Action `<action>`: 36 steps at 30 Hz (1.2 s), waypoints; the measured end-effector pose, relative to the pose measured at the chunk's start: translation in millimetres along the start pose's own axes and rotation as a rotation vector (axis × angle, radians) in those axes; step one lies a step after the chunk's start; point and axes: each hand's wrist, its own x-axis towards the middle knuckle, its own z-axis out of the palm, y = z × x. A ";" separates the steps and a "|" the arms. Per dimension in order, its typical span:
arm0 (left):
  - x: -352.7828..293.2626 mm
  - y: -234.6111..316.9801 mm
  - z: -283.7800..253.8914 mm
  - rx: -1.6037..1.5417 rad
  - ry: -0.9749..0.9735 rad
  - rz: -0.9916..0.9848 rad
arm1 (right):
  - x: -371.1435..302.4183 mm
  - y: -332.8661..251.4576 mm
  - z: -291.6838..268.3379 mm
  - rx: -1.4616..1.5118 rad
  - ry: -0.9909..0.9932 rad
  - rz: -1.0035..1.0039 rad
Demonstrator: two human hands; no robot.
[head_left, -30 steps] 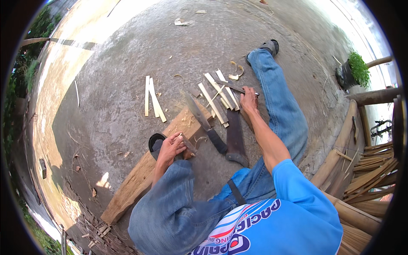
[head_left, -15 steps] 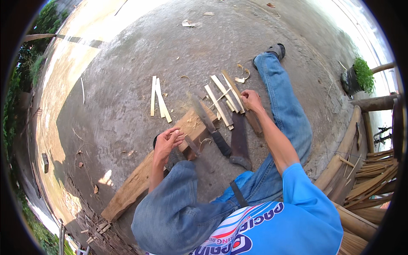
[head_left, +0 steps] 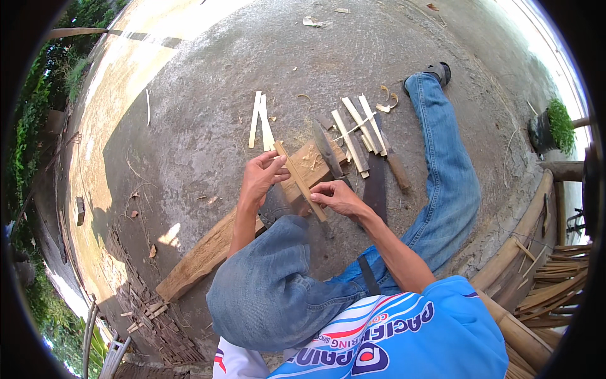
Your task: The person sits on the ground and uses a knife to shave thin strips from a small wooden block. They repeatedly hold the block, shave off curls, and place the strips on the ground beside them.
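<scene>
A narrow bamboo strip (head_left: 297,177) is held slantwise above my bent knee. My left hand (head_left: 259,180) is closed on its upper part, and my right hand (head_left: 341,198) pinches it lower down. Beneath it lies a squared wooden beam (head_left: 202,256) with shavings on its far end. A large knife (head_left: 324,146) with a dark handle rests by that end. A greyish blade-like piece below the strip is partly hidden. To the right, several pale split strips (head_left: 349,142) lie near a long dark flat piece (head_left: 375,189) and a brown wooden handle (head_left: 398,169).
Two pale strips (head_left: 255,120) lie on the concrete beyond my left hand. Curled shavings (head_left: 385,107) are scattered farther off. My outstretched leg (head_left: 435,139) bounds the right side. A potted plant (head_left: 558,126) and a pile of bamboo slats (head_left: 555,284) are at far right.
My right hand has brought the bamboo strip from the group on the right across to my left hand, which now grips it too. The whole view has shifted slightly.
</scene>
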 end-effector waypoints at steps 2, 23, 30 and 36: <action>-1.3 -6.1 -2.2 -0.019 -0.040 0.002 | -3.5 -1.3 7.0 0.047 -0.017 0.035; -6.5 -16.8 -27.8 -0.191 0.398 0.345 | -4.7 41.3 -63.8 -0.024 0.942 -0.127; -8.4 -38.6 -25.5 -0.062 0.595 0.457 | -13.6 48.1 -23.5 -0.964 0.755 0.029; -10.1 -50.7 -6.9 -0.197 0.583 0.423 | -10.1 88.9 -15.5 -0.982 0.605 0.101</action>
